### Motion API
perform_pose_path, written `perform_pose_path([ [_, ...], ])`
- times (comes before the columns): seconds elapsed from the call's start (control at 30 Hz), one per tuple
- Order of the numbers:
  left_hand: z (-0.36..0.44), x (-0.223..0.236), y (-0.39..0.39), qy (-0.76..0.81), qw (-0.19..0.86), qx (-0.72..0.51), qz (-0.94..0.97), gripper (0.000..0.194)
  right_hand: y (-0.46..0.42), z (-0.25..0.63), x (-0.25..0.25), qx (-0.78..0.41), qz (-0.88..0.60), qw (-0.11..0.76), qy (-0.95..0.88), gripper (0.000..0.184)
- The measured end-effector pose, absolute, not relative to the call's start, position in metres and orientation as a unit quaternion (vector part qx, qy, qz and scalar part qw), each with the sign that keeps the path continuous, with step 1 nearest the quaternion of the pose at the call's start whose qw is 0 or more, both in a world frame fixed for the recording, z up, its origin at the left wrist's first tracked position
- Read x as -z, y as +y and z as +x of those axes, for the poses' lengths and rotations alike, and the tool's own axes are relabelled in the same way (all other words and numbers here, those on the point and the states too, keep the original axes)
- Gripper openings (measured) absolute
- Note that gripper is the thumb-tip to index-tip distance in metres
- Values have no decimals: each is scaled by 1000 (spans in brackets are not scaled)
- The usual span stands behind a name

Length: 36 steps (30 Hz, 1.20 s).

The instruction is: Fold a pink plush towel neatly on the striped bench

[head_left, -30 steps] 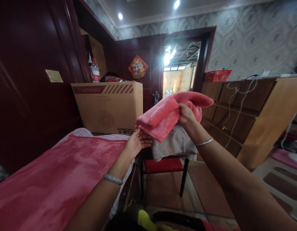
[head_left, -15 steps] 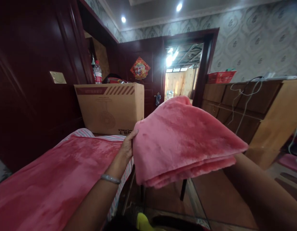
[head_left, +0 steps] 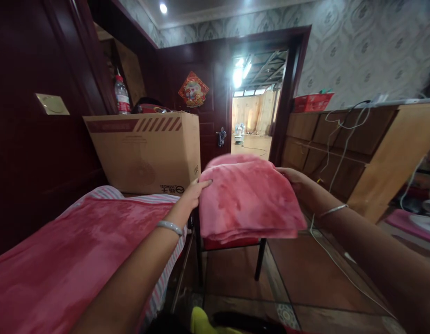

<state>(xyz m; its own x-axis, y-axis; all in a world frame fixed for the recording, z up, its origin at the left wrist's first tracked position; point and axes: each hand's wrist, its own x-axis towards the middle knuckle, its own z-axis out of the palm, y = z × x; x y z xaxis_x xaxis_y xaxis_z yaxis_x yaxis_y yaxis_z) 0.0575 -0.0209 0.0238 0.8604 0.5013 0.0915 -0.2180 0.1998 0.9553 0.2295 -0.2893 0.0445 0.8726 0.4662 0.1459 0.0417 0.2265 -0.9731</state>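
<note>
A folded pink fleece cloth (head_left: 247, 197) lies over a dark-framed stool with a red seat (head_left: 232, 243). My left hand (head_left: 195, 190) grips the cloth's left edge, thumb on top. My right hand (head_left: 298, 183) holds its right edge, fingers closed on the fabric. Both wrists wear a bangle. A larger pink fleece blanket (head_left: 72, 260) covers the board at my left, over a striped cover.
A big cardboard box (head_left: 145, 150) stands behind the blanket, with a water bottle (head_left: 122, 95) beyond it. Dark wood panelling runs along the left. An open doorway (head_left: 251, 109) is ahead. A wooden cabinet (head_left: 357, 148) with hanging white cables stands at the right.
The folded pink cloth, held up in front of me before, has come down onto the stool and now hides the grey cloth there. My right hand shifted to the cloth's right edge.
</note>
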Motion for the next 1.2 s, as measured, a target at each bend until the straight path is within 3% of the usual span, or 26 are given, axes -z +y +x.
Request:
perform_pose_path([
  [0.1, 62, -7, -16, 115, 768, -254, 577, 34, -287, 229, -33, -274, -608, 726, -168, 16],
  [0.17, 63, -8, -13, 111, 768, -255, 577, 32, -286, 233, -29, -279, -606, 727, -161, 13],
  [0.3, 64, -19, -13, 122, 760, -269, 579, 35, -286, 251, -24, -202, -602, 744, -205, 21],
  [0.47, 71, -27, -17, 114, 722, -362, 579, 52, -285, 275, -15, -28, -600, 768, -221, 55],
  [0.57, 75, -23, -17, 143, 705, -338, 606, 43, -284, 281, -10, -38, -627, 745, -225, 44],
  [0.7, 73, -20, -15, 153, 712, -305, 614, 36, -289, 283, -11, -16, -736, 633, -239, 35],
  [0.9, 61, -26, -16, 166, 717, -291, 611, 29, -296, 266, -34, 231, -855, 354, -300, 53],
  [1.03, 49, -24, -25, 148, 706, -303, 623, 36, -274, 219, -49, 301, -786, 322, -434, 58],
  [1.2, 30, -3, -42, 130, 701, -350, 608, 58, -241, 155, -26, 263, -713, 254, -598, 59],
])
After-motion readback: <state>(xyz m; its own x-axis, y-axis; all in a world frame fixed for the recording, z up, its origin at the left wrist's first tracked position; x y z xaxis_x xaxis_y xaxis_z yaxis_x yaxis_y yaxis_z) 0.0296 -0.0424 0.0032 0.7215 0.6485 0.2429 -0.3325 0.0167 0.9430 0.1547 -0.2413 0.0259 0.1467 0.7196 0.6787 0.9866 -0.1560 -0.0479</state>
